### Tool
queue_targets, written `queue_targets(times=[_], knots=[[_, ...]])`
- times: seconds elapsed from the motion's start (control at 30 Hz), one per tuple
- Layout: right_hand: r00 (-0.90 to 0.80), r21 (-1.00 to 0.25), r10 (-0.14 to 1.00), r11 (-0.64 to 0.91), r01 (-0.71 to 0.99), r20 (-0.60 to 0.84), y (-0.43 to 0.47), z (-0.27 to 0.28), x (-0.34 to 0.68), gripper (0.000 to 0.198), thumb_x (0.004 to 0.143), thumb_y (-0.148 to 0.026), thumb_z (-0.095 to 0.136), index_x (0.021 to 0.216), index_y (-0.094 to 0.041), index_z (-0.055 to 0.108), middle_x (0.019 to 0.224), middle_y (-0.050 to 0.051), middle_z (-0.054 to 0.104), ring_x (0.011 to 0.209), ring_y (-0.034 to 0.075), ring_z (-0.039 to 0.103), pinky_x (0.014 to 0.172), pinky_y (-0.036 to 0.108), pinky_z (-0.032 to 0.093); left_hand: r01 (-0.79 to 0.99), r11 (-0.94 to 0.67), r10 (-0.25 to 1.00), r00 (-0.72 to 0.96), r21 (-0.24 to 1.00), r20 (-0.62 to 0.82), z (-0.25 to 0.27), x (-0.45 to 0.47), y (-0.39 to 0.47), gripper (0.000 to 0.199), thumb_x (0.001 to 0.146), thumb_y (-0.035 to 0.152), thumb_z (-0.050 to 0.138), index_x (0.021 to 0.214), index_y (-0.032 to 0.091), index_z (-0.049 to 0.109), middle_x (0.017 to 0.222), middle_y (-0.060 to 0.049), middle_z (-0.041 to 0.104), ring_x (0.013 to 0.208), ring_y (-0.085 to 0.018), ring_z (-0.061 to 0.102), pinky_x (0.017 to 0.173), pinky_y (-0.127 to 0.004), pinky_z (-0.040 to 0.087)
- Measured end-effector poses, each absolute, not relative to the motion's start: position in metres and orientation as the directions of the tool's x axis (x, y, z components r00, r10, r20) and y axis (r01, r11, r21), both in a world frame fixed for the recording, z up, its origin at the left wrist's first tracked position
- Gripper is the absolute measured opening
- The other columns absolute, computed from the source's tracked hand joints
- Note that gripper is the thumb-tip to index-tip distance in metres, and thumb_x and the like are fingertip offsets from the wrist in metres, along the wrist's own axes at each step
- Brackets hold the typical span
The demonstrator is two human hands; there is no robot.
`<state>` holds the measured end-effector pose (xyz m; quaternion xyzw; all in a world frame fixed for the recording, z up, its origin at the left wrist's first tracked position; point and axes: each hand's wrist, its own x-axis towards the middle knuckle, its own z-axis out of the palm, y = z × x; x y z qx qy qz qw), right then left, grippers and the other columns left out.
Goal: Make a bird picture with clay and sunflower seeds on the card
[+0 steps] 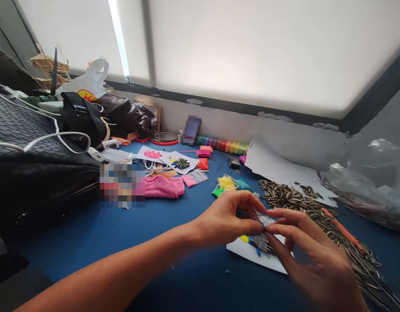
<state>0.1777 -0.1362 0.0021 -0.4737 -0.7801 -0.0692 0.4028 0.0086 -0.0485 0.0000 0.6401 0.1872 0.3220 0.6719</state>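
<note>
Between my two hands is a small clear plastic bag, pinched at its top edge. My left hand grips it with thumb and forefinger from the left. From the right, my right hand closes its fingertips on the same bag. Under the hands lies a white paper card carrying yellow and blue clay and some striped seeds, partly hidden by the bag and fingers. Just beyond, bags of yellow clay and green clay rest on the blue table. A heap of sunflower seeds spreads along the right.
An orange stick-like tool lies across the seeds. White paper sheets and a clear plastic bag are at the right. A pink cloth, decorated cards and a black woven bag occupy the left.
</note>
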Motion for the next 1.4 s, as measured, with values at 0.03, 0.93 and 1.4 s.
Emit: queue_targets(times=[0.03,0.93,1.4], knots=[[-0.222,-0.287,0.69,0.541,0.791,0.689,-0.137,0.001,0.178,0.014,0.085,-0.012,0.063,0.092,-0.024,0.067,0.107,0.007,0.066,0.075,0.013,0.067,0.051,0.022,0.054,-0.189,-0.012,0.666,0.731,0.982,0.149,-0.002,0.009,-0.049,0.021,0.073,0.011,0.072,0.092,0.011,0.063,0.067,0.003,0.057,0.063,-0.008,0.052,0.059,-0.021,0.04],[0.082,-0.802,0.948,0.212,0.559,0.308,-0.134,0.014,0.185,0.024,0.077,-0.048,0.071,0.072,-0.024,0.074,0.075,0.003,0.063,0.063,0.015,0.062,0.05,0.02,0.053,0.116,-0.326,0.634,0.763,0.938,0.126,0.015,0.001,-0.045,0.029,0.095,0.03,0.052,0.088,0.01,0.073,0.076,-0.005,0.066,0.073,-0.014,0.058,0.069,-0.024,0.046],[0.11,-0.885,0.985,0.071,0.459,0.136,-0.141,0.012,0.18,0.032,0.071,-0.051,0.077,0.07,-0.025,0.06,0.072,-0.001,0.057,0.063,0.015,0.059,0.057,0.024,0.051,-0.058,0.116,0.394,0.919,0.991,0.008,0.004,0.004,-0.049,0.026,0.088,0.036,0.065,0.086,0.011,0.07,0.079,-0.004,0.067,0.066,-0.01,0.062,0.064,-0.021,0.047]])
